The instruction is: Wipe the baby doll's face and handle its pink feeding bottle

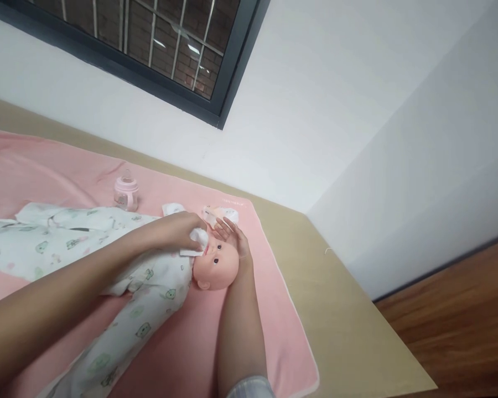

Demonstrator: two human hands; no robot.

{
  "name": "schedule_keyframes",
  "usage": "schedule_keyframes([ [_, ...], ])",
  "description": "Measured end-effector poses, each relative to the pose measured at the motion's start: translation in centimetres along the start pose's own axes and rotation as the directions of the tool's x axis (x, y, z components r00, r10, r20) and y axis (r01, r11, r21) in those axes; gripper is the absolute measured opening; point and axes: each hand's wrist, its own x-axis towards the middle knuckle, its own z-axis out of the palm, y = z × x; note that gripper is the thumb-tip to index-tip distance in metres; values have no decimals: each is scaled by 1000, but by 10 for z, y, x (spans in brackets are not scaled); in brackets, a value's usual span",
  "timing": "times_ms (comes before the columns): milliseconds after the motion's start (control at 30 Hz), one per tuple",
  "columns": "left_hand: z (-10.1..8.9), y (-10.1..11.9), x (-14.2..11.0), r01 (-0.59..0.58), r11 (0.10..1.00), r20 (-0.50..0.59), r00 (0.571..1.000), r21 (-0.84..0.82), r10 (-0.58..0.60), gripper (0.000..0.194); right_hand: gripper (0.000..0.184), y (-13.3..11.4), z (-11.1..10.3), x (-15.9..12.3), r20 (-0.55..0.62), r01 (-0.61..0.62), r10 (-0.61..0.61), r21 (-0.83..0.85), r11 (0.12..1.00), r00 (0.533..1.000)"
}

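At the left, we see one doll (216, 265) lying on its back on one pink blanket (182, 342), its white outfit (120, 226) printed with green and grey animal figures. One pink baby bottle (125, 192) with a clear teat and a handle stands upright on the blanket, just beside the outfit's far edge; we cannot read any brand on it. Next, our left hand (190, 232) is narrow, its fingers and thumb closed around one white cloth (199, 239), held against the doll at its mouth and chin. The doll's head lies to the right, with two dark eyes and one ear visible. Our right hand (233, 237) is open, its fingers slightly spread and curved beside the far side of the head, the wrist touching its crown. Behind those fingers lies a small pale item (211, 214), partly hidden; we cannot tell what it is. Near it, the blanket's corner bears one line of tiny pale lettering, too small to read. The tan surface (340, 309) extends rightward under the blanket, below one barred window (223, 83).
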Motion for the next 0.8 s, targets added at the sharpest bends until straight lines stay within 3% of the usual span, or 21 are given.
schedule_keyframes([
  [333,-1,-2,-2,-57,998,-21,998,6,57,11,33,3,-4,3,-41,-56,58,33,998,997],
  [467,-1,-3,-1,-80,995,-94,992,55,85,11,31,4,-6,5,-74,-80,81,23,997,994],
  [567,-1,-2,0,-67,994,-135,988,86,78,9,30,5,-7,6,-105,-91,90,-4,996,990],
  [800,5,1,3,-46,992,-120,991,115,60,8,29,7,-8,8,-121,-87,84,-26,996,989],
])
